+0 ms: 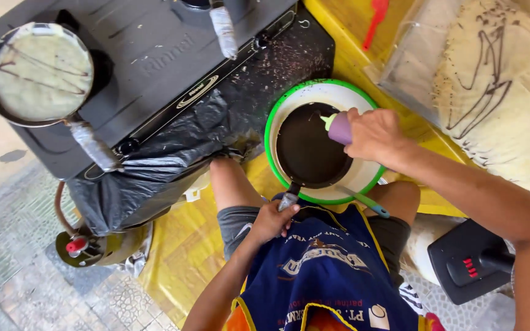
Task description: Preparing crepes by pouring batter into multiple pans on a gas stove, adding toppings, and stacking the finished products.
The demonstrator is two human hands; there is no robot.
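Your left hand [271, 222] fingers wrap the pan [311, 152] handle; your right hand [370, 133] squeezes the purple bottle [339, 127] over it. Next, tilt carefully.

Small pan [311, 152] sits over bowl [321, 92], directly before person's knees. Left hand [271, 220] on pan handle [288, 200] at near side. Right hand [372, 133] above pan's right edge, squeeze bottle [338, 127] in it, tip over pan. Stove [154, 55] left of bowl, behind; second pan [39, 72] on its far-left burner. Crepe stack [498, 92] right of bowl.
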